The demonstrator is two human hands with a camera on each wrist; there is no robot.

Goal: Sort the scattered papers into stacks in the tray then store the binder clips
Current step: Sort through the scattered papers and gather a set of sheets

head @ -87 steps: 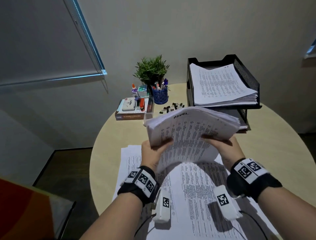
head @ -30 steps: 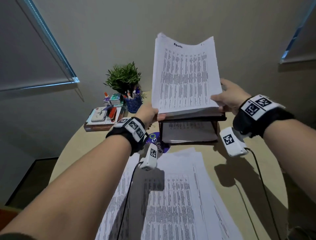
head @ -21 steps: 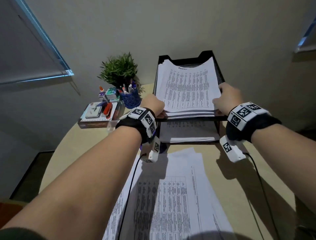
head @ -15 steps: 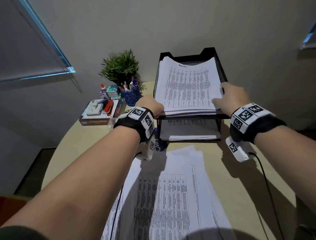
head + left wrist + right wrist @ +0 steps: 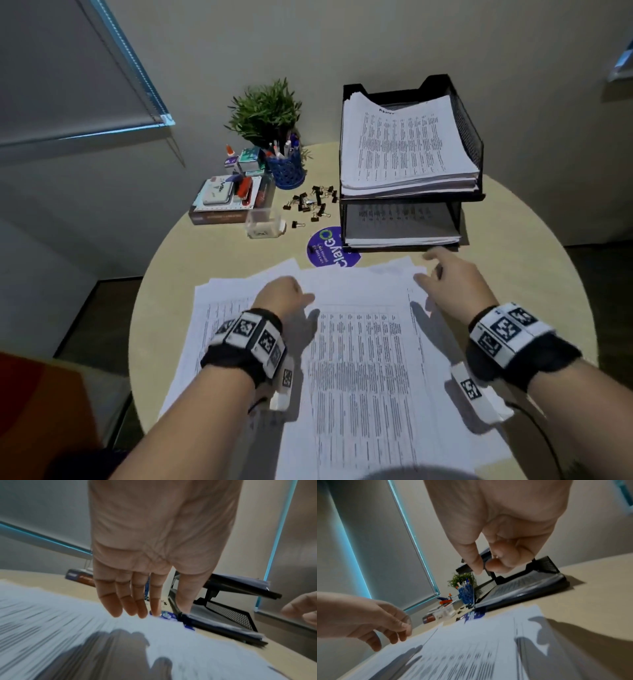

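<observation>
Papers [image 5: 359,359] lie spread over the near part of the round table [image 5: 534,274]; both hands hover just above them and hold nothing. The left hand [image 5: 279,298] has its fingers [image 5: 118,601] straight and close together, pointing down to the sheets; the right hand [image 5: 448,284] is relaxed, its fingers [image 5: 496,561] loosely bent near the far edge of the papers. The black two-level tray [image 5: 469,137] stands beyond, with a thick stack in the top level and another below; the binder clips [image 5: 311,205] lie scattered on the table left of the tray, near a small clear box [image 5: 262,224].
</observation>
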